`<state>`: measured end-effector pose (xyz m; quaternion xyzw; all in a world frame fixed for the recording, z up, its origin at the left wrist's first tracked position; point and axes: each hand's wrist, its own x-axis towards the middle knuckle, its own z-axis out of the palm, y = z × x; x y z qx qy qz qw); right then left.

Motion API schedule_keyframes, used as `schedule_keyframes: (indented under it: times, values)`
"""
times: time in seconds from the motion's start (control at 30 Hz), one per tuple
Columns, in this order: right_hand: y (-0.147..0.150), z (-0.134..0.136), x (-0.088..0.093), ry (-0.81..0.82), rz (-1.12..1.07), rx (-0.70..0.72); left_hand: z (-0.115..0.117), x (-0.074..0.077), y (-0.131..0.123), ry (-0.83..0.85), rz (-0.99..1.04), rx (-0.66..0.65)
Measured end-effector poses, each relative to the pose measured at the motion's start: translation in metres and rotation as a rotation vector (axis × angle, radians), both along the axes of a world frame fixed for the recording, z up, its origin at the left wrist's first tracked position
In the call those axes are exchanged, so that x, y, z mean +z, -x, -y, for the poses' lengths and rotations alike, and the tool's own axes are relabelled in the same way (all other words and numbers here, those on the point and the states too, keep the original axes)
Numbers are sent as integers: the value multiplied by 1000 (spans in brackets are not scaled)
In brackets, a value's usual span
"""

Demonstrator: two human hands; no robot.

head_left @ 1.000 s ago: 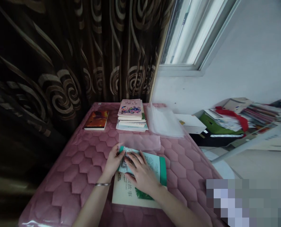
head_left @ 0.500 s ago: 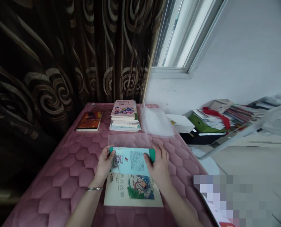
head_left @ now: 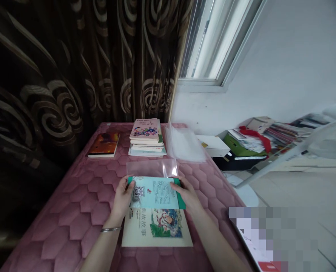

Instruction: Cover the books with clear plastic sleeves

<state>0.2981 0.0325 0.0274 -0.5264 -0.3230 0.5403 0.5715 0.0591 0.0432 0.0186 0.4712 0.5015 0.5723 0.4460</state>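
Observation:
A book (head_left: 153, 192) shows a light blue printed panel with a QR code and green ends. My left hand (head_left: 123, 194) grips its left end, thumb on top and fingers curled behind. At the right end my right hand (head_left: 186, 192) holds it the same way. Beyond its far edge spreads a clear plastic book cover (head_left: 151, 168), catching light at the right. Toward me, a cream cover (head_left: 138, 230) with large characters and a picture of a figure by green leaves lies partly under the blue panel. Whether the two are one book, I cannot tell.
On the pink quilted mattress (head_left: 71, 211) stand a stack of books (head_left: 145, 138), an orange-brown book (head_left: 103, 145) and a pile of clear plastic sheets (head_left: 185, 143). A white box (head_left: 215, 145) and a green container (head_left: 233, 145) with papers sit beyond its right edge. A dark curtain (head_left: 114, 56) hangs behind.
My right hand has shifted its grip, its fingers now curled behind the book's right end instead of spread out at the far edge. The view has shifted slightly.

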Motion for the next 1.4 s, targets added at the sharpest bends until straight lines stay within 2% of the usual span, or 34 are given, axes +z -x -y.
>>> schedule_keyframes:
  times: [0.17, 0.4, 0.67, 1.03, 1.23, 1.4]
  values:
    - [0, -3, -3, -35, 26, -51, 3, 1, 1, 5, -6, -31]
    - [1, -2, -2, -71, -14, -26, 3, -1, 2, 9, -23, -20]
    - [2, -2, 0, -91, 57, -6, 4, -2, 2, -7, -33, -24]
    - [2, -1, 4, -42, 42, -9, 6, -1, 0, 14, -2, -25]
    - [-1, 1, -3, 42, -30, -17, 6, -1, 0, 5, -21, -6]
    - [-5, 0, -9, 49, 27, 32, 7, 1, -1, -7, -48, 41]
